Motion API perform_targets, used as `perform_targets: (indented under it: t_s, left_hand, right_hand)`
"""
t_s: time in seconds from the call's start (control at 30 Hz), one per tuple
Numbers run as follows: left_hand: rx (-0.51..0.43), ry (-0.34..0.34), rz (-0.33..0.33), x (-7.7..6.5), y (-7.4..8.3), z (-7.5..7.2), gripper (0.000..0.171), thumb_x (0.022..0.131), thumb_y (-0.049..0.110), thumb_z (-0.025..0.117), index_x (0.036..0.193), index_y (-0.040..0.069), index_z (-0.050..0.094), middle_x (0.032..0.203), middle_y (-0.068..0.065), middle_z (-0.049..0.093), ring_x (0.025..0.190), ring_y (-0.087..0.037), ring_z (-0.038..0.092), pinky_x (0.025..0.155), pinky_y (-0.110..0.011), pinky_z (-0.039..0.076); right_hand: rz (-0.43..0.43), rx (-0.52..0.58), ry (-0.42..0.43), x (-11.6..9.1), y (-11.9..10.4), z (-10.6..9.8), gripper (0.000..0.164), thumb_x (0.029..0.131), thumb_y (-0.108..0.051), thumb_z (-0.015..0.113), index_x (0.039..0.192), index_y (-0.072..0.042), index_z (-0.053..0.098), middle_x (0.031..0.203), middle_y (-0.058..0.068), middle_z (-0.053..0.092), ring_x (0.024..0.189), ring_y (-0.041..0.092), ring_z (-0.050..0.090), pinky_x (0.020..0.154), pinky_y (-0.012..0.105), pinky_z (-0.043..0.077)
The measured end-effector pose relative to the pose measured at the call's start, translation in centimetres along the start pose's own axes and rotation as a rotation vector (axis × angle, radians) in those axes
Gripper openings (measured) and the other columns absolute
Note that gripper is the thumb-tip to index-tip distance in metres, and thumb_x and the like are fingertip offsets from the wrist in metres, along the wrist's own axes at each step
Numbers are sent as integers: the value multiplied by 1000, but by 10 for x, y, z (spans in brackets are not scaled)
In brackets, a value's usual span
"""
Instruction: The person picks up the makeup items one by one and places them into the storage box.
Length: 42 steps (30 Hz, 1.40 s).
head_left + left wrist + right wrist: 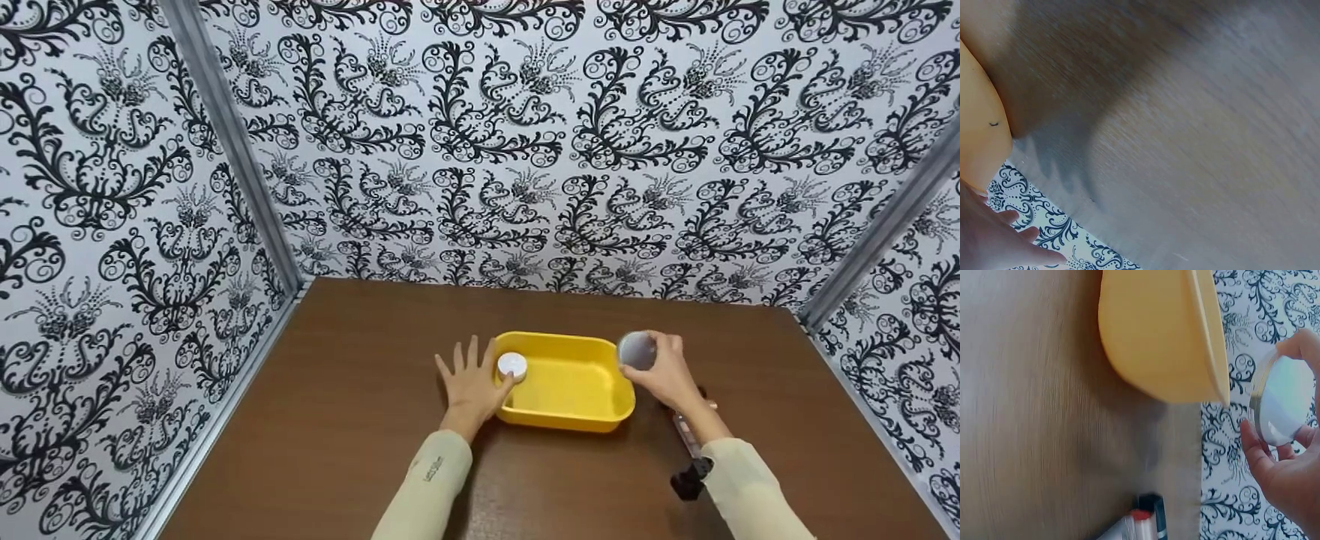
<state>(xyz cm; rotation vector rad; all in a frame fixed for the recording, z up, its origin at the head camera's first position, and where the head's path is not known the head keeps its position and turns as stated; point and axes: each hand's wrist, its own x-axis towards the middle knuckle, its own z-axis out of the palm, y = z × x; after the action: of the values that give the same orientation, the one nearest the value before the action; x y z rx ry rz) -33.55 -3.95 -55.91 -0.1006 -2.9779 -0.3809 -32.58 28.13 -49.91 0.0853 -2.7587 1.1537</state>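
A yellow plastic tub [555,424] stands on the brown table. My left hand [471,390] is at its left rim, fingers spread and straight, thumb reaching over the rim. By that thumb is a small round white container [512,366] at the tub's left end; whether they touch, I cannot tell. At the tub's right end, my right hand [664,371] holds a round compact [637,351] above the rim between thumb and fingers. In the right wrist view, the compact [1286,399] shows a pale shiny face and a gold band round its edge.
Several small cosmetic tubes [684,435] lie right of the tub, partly hidden under my right forearm; one end shows red in the right wrist view. A black object [690,480] lies nearer me. Patterned walls [525,150] enclose the table's back and sides.
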Motion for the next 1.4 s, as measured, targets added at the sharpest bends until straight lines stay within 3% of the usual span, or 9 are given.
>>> perform_targets:
  t_s: [0.1,0.33,0.47,0.57,0.8,1.03,1.2,1.4]
  left_hand:
    - [-6,-1,0,0,0,0,74,93,63,43,158,30,28,165,-9,28,152,-40,24,119,-71,9]
    - [-18,6,2,-2,1,-2,74,93,62,43,158,29,28,165,-10,27,152,-41,24,119,-72,7]
    - [-14,6,1,-1,1,0,75,93,63,43,158,30,28,165,-9,26,152,-41,24,119,-72,6]
    - [5,10,1,0,0,2,75,93,64,43,158,30,28,165,-9,28,151,-40,25,118,-72,9]
    - [10,13,-5,1,1,1,78,91,68,44,158,30,30,165,-9,29,151,-40,26,118,-72,11]
    - [3,-4,-13,-1,1,-1,77,92,67,43,158,30,29,165,-9,27,152,-40,24,119,-72,7]
    - [10,4,-9,0,0,0,75,93,65,43,158,31,28,165,-9,28,151,-40,25,119,-72,8]
    - [7,15,-3,0,-1,1,74,93,64,44,158,30,29,164,-10,30,151,-40,27,118,-71,11]
  right_hand:
    - [34,80,-36,-1,-5,6,76,83,-20,76,138,8,32,134,34,41,119,44,50,105,53,44]
    - [136,374,-127,0,-16,24,63,90,-12,71,137,10,37,137,35,46,114,35,56,87,32,59]
    - [185,545,-190,0,-22,33,53,94,-5,64,137,14,39,129,33,55,97,20,65,85,37,61]
    - [222,642,-233,0,-28,37,51,96,-2,59,139,15,38,127,31,58,90,15,69,91,44,59]
    - [313,642,-274,3,-42,49,51,99,-4,56,143,15,38,140,36,49,94,17,69,96,45,57]
    - [399,647,-250,11,-50,67,47,96,0,56,139,15,43,128,28,56,88,18,68,81,34,62]
    - [434,631,-269,15,-53,78,46,95,1,57,136,16,41,118,22,55,85,17,66,78,31,62]
    - [457,548,-275,17,-55,90,42,97,1,54,135,16,43,114,22,56,84,18,63,73,27,62]
